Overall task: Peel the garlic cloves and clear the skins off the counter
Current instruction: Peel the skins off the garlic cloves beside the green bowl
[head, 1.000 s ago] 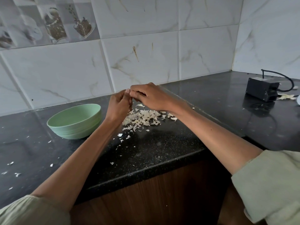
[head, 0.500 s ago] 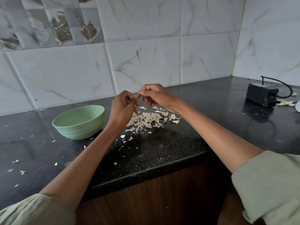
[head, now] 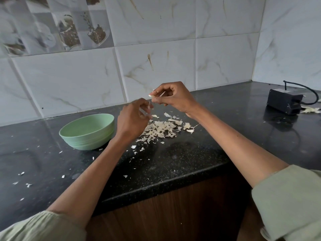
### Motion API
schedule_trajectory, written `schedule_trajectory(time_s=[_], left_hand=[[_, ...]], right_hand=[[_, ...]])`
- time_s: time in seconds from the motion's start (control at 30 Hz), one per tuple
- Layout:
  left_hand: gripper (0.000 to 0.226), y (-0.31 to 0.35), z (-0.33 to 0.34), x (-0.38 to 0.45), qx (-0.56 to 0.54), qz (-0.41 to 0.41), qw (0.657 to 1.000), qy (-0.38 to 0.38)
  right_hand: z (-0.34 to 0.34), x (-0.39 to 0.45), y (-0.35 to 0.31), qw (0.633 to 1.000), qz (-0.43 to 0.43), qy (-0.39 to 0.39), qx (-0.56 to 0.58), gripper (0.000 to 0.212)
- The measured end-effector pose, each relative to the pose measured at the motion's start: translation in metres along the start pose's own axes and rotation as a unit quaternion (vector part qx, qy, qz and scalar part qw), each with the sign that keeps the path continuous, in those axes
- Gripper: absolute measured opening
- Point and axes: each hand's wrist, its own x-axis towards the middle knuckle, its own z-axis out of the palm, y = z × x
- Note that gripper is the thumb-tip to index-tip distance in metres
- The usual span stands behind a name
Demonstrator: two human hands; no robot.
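Observation:
My right hand (head: 173, 97) is raised above the black counter (head: 173, 159) and pinches a small white garlic clove (head: 152, 96) between thumb and fingertips. Just below and left of it, my left hand (head: 132, 119) has its fingers curled and pinches a thin strip of garlic skin (head: 149, 105). A pile of pale garlic skins (head: 161, 128) lies on the counter under both hands. A light green bowl (head: 87, 131) stands to the left of my left hand; its inside is hidden from here.
Small skin flakes (head: 22, 173) are scattered over the counter to the left and front. A black box with a cable (head: 284, 103) sits at the far right, with more skins (head: 311, 110) beside it. The tiled wall closes the back; the counter edge runs in front.
Both hands have lifted off the pile and drawn apart. The right hand rose with the clove, while the left hand pulled a strip of skin away downward.

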Motion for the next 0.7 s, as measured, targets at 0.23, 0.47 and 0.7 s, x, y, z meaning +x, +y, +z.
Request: schedule_trajectory(time_s=[0.23, 0.47, 0.7], left_hand=[[0.016, 0.006, -0.003, 0.001, -0.242, -0.063, 0.968, 0.018], [0.02, 0.005, -0.001, 0.003, -0.31, -0.1, 0.945, 0.012], [0.016, 0.004, -0.005, 0.002, -0.34, -0.129, 0.931, 0.011]], right_hand=[[0.001, 0.001, 0.0, 0.999, -0.011, 0.001, -0.032, 0.026], [0.007, -0.001, -0.003, 0.996, -0.033, -0.024, -0.076, 0.023], [0.006, -0.001, -0.006, 0.992, -0.052, -0.003, -0.111, 0.018]])
